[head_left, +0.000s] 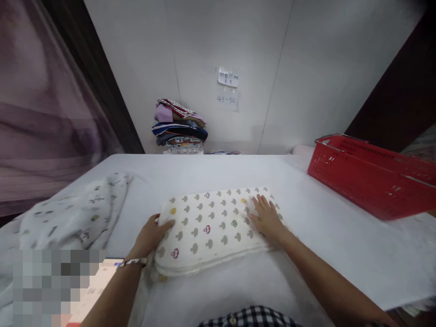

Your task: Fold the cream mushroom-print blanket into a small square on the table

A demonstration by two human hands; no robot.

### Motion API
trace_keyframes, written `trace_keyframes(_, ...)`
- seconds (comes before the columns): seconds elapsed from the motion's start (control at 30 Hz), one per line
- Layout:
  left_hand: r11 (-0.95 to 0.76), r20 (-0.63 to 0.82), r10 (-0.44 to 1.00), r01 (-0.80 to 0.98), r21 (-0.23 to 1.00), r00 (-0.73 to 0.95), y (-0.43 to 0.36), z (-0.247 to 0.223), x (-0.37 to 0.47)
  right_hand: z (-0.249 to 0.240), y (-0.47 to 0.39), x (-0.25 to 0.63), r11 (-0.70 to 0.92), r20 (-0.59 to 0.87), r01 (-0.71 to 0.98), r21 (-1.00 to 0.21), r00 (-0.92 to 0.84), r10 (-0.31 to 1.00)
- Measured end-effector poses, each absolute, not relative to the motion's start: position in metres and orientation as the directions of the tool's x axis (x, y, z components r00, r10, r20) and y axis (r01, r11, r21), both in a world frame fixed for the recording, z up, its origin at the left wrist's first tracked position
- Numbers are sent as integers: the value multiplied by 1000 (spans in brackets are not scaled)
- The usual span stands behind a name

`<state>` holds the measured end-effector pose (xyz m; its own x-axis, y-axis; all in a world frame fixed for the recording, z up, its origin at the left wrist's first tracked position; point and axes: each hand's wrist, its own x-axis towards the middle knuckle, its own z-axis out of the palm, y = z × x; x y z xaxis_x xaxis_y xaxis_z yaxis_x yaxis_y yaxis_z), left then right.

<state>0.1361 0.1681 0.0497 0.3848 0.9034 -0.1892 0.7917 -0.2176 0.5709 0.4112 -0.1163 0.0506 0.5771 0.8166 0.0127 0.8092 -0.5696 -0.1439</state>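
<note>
A white cloth with mushroom prints [218, 222] lies folded in a layered rectangle on the white table. At its left edge is my left hand [152, 234], thumb on top of the cloth and the fingers curled round the edge, partly hidden. My right hand [267, 219] rests flat on the cloth near its right edge, fingers spread. Sheer or pale material hangs below the cloth, between my forearms.
A red basket [371, 175] stands at the right of the table [218, 170]. Crumpled printed white fabric [78, 211] lies at the left, near a lit screen [97, 286]. Folded clothes [180, 125] are stacked behind the table, by a wall with paper notes [228, 88].
</note>
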Motion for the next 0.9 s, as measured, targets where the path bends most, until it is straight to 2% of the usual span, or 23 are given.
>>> trace_keyframes(0.13,-190,-229,898,800,569,376,158,55,135,61,-55,397,-444,-4,872,-204,453,891)
trace_keyframes(0.23,-249,-191,901,826,505,389,151,50,132,55,-16,398,-384,-22,896,-222,389,921)
trace_keyframes(0.43,-353,-91,906,855,380,414,136,48,128,26,12,412,-405,-73,894,-191,398,914)
trace_keyframes(0.53,-472,69,879,838,274,472,126,62,140,17,11,414,-392,-43,902,-180,391,919)
trace_keyframes(0.6,-623,192,782,753,210,593,124,68,156,16,10,414,-392,-47,903,-174,390,920)
trace_keyframes(0.67,-749,246,661,644,154,709,128,66,173,17,10,412,-399,-53,900,-174,396,917)
trace_keyframes(0.73,-782,220,622,612,120,752,136,56,185,21,12,410,-408,-66,894,-184,403,913)
trace_keyframes(0.83,-738,142,675,665,118,724,148,35,189,29,11,414,-398,-119,888,-231,381,917)
trace_keyframes(0.9,-723,139,691,682,113,709,153,25,187,34,5,425,-401,-129,883,-243,380,916)
